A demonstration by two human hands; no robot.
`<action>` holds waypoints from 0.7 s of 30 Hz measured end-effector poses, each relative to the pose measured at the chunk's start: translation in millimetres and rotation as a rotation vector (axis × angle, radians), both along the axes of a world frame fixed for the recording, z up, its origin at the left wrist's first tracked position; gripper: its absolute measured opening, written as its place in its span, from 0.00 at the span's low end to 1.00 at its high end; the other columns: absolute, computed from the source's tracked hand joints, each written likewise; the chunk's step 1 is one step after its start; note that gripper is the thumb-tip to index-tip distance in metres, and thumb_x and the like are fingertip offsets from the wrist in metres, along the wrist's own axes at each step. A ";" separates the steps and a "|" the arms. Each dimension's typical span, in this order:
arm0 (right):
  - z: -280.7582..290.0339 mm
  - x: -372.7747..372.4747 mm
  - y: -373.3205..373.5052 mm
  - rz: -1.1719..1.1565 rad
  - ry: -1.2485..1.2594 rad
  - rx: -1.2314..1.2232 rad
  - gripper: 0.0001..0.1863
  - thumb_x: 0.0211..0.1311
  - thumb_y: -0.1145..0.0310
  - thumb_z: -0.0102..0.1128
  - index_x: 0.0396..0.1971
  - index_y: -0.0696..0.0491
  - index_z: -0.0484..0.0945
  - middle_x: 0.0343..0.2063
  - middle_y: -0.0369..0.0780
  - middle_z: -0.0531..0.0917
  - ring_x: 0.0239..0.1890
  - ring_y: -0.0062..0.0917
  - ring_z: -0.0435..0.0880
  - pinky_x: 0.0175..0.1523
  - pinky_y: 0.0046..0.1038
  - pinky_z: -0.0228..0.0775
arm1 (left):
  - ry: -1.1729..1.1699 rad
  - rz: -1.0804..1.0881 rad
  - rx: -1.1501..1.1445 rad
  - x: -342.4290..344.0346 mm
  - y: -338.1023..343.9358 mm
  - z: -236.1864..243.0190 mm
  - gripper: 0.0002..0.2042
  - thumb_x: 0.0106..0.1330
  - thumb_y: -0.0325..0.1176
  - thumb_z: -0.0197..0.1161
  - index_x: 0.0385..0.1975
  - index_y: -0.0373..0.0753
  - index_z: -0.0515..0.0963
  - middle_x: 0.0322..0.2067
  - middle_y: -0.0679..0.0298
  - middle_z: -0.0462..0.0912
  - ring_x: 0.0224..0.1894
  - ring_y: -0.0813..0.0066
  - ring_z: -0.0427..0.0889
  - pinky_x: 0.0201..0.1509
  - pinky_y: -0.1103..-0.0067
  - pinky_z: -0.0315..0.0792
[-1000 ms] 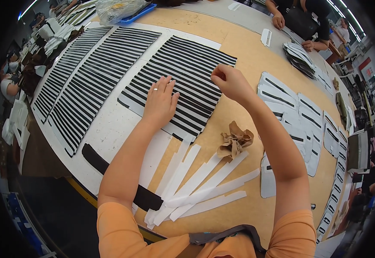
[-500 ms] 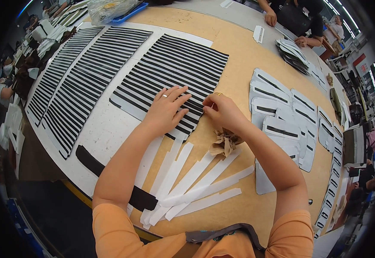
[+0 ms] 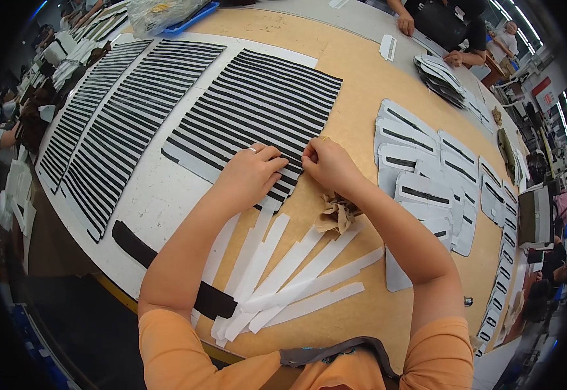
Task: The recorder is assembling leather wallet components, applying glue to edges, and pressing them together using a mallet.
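Observation:
A sheet of black and white stripes lies on the table in front of me. My left hand rests on its lower part, fingers bent and drawn together; whatever they may grip is hidden. At the sheet's right edge, my right hand has thumb and fingers pinched together, and I cannot make out what is between them. Crumpled brown paper sits just under the right wrist. Long white paper strips fan out between my forearms. A dark band passes beneath my left forearm.
Two more striped sheets lie to the left. Pale panels with dark slots overlap on the right. A blue tray with clear plastic stands at the far edge. Across the table, another person's hands are beside a stack of panels.
My left hand's fingers, spread over the sheet before, have drawn together and bent. The right hand stays at the sheet's edge, its fingers closed more tightly. The view has shifted slightly.

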State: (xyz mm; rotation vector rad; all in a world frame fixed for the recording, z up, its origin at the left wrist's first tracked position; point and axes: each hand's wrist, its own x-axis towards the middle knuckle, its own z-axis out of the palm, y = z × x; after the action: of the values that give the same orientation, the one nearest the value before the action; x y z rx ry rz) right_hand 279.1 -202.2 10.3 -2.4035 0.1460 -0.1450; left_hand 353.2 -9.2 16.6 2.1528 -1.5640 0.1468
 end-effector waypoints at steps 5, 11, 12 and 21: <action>-0.1 0.3 -1.3 -0.002 -0.004 -0.010 0.07 0.53 0.71 0.57 0.26 0.59 0.75 0.27 0.47 0.79 0.31 0.39 0.79 0.39 0.34 0.72 | -0.013 0.007 0.032 -1.5 0.4 2.0 0.10 0.56 0.28 0.63 0.38 0.39 0.78 0.38 0.67 0.76 0.42 0.67 0.76 0.43 0.73 0.73; 2.7 1.0 -0.4 -0.010 0.018 0.012 0.07 0.53 0.71 0.57 0.26 0.60 0.75 0.28 0.47 0.79 0.32 0.39 0.79 0.39 0.34 0.72 | -0.030 0.015 0.047 -0.4 1.4 -0.3 0.10 0.56 0.28 0.62 0.39 0.40 0.77 0.39 0.67 0.76 0.43 0.65 0.75 0.44 0.72 0.72; 1.7 1.4 -0.3 -0.006 0.012 0.007 0.07 0.53 0.71 0.57 0.26 0.60 0.75 0.28 0.47 0.79 0.32 0.39 0.79 0.39 0.34 0.72 | -0.035 0.017 0.039 -0.5 1.7 -0.4 0.10 0.57 0.28 0.62 0.39 0.40 0.77 0.39 0.67 0.75 0.43 0.65 0.75 0.44 0.72 0.72; -2.3 1.5 0.1 0.006 -0.016 -0.049 0.06 0.54 0.71 0.55 0.26 0.59 0.73 0.27 0.46 0.78 0.31 0.40 0.78 0.38 0.35 0.71 | 0.024 0.051 0.107 -3.0 1.8 0.1 0.12 0.58 0.30 0.62 0.42 0.42 0.77 0.44 0.67 0.75 0.48 0.65 0.73 0.49 0.70 0.69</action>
State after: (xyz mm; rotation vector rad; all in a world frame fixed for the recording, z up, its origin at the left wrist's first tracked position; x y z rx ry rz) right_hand 280.6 -202.1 8.0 -2.4506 0.1292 -0.1674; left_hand 350.2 -7.4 16.7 2.2687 -1.5365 0.0554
